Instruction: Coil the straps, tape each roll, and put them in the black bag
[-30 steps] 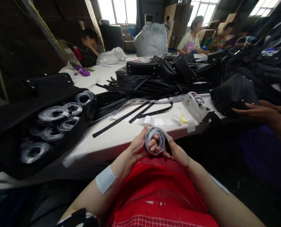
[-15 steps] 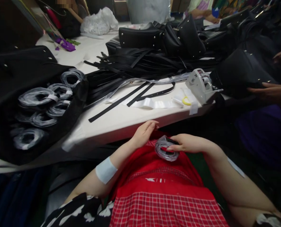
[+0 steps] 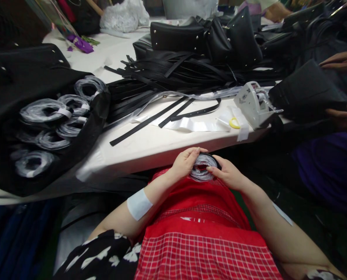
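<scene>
Over the lap of my red apron, my left hand (image 3: 188,160) and my right hand (image 3: 226,171) hold a coiled strap in clear plastic (image 3: 204,175) between them. Black strap shows along the coil's upper right edge. The left fingers are closed at its upper left side; the right thumb lies across its front, with the other fingers behind. Several similar wrapped coils (image 3: 42,111) sit in a black bag (image 3: 94,120) on the left, most with a white band around them.
On the white table (image 3: 127,155) lie loose black straps (image 3: 147,122), a strap pile (image 3: 173,70), a white tape dispenser (image 3: 251,105) and a yellow ring (image 3: 234,123). Black bags (image 3: 176,39) stand behind. At right, a co-worker's hands (image 3: 342,62) hold a black bag piece (image 3: 310,93).
The coil has risen toward the table edge in my right hand. My left hand has moved right and closed on it. The co-worker's bag piece has turned.
</scene>
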`<state>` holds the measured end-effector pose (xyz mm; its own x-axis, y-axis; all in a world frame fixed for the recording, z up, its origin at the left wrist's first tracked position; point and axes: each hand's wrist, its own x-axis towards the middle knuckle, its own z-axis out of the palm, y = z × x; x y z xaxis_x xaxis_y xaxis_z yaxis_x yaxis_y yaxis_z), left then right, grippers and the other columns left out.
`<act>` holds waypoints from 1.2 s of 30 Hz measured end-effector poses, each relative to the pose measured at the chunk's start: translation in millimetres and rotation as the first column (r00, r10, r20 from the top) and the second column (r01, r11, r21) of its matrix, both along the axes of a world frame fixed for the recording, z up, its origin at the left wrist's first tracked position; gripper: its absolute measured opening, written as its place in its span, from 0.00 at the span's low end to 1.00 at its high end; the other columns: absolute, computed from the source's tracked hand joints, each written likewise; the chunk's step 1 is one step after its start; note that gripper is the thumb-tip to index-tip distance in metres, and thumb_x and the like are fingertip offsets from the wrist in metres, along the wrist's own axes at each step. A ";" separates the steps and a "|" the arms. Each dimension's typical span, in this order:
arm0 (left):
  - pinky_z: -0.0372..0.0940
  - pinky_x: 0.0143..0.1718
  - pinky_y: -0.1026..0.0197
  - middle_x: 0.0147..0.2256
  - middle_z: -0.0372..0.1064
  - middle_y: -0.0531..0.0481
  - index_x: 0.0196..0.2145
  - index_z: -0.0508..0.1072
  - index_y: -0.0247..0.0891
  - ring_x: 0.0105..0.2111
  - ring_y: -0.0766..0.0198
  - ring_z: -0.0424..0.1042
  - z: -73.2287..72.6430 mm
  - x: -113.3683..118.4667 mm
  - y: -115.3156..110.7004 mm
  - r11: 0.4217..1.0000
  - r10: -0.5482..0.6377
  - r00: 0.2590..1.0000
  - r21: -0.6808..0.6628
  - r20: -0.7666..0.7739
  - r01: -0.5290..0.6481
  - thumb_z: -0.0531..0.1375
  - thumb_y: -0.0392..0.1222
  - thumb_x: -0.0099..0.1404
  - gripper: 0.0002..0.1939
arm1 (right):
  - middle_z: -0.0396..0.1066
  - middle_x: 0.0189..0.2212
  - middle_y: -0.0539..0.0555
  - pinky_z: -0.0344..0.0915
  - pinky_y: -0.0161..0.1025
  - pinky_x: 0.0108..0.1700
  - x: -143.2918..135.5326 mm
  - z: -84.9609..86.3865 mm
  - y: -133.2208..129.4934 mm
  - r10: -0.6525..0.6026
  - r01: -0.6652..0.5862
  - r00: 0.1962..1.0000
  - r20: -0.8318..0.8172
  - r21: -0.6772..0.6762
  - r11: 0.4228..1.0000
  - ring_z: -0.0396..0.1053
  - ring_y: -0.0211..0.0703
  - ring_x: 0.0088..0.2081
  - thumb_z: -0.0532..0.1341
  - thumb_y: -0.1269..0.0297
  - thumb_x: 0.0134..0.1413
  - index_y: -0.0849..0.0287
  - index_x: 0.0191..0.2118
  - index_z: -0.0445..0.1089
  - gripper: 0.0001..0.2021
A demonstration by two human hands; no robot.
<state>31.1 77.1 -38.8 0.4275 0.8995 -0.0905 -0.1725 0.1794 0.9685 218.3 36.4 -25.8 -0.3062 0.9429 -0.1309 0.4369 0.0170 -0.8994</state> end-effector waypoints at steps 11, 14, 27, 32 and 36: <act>0.64 0.37 0.64 0.33 0.72 0.48 0.40 0.75 0.34 0.32 0.64 0.68 6.6 1.8 4.3 0.918 -0.365 0.912 0.091 -0.185 0.386 0.55 0.54 0.66 0.19 | 0.77 0.38 0.53 0.69 0.42 0.44 6.0 0.7 6.6 0.168 -0.202 0.973 -0.157 -0.234 0.951 0.73 0.49 0.40 0.63 0.50 0.55 0.61 0.45 0.74 0.20; 0.63 0.36 0.64 0.32 0.73 0.49 0.41 0.76 0.35 0.31 0.64 0.69 8.9 8.2 2.1 0.922 -0.296 0.913 0.166 -0.280 0.350 0.56 0.52 0.66 0.18 | 0.77 0.36 0.54 0.68 0.42 0.44 5.0 3.0 10.9 0.127 -0.192 0.962 -0.243 -0.266 0.945 0.73 0.49 0.40 0.65 0.52 0.53 0.62 0.39 0.75 0.17; 0.45 0.17 0.69 0.18 0.56 0.58 0.36 0.76 0.32 0.17 0.73 0.51 38.7 -2.2 137.4 0.991 -0.084 0.978 0.085 -0.189 0.102 0.60 0.58 0.60 0.23 | 0.70 0.28 0.50 0.64 0.37 0.33 1.7 38.8 98.9 -0.051 0.046 0.994 0.093 0.059 0.997 0.67 0.41 0.30 0.58 0.51 0.60 0.60 0.47 0.68 0.18; 0.44 0.15 0.70 0.19 0.59 0.59 0.38 0.73 0.33 0.15 0.75 0.51 19.6 -25.8 181.4 0.955 -0.279 0.959 -0.123 -0.051 0.271 0.63 0.59 0.57 0.24 | 0.73 0.45 0.59 0.66 0.45 0.49 10.4 50.6 145.6 -0.101 0.030 0.946 0.308 0.227 0.973 0.70 0.49 0.47 0.57 0.53 0.60 0.59 0.49 0.69 0.17; 0.43 0.14 0.70 0.16 0.58 0.60 0.37 0.73 0.33 0.13 0.76 0.48 0.0 -44.1 192.4 0.773 -0.518 0.838 -0.327 0.171 0.544 0.67 0.57 0.55 0.23 | 0.68 0.55 0.61 0.60 0.49 0.59 16.0 33.1 199.2 -0.137 -0.045 0.886 0.443 0.376 0.925 0.65 0.51 0.56 0.54 0.54 0.62 0.60 0.55 0.67 0.21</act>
<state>-13.0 269.5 -38.9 0.8444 0.4404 -0.3050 -0.0111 0.5836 0.8120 234.3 235.6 7.3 -0.2532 0.9608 0.1127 0.8017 0.2736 -0.5314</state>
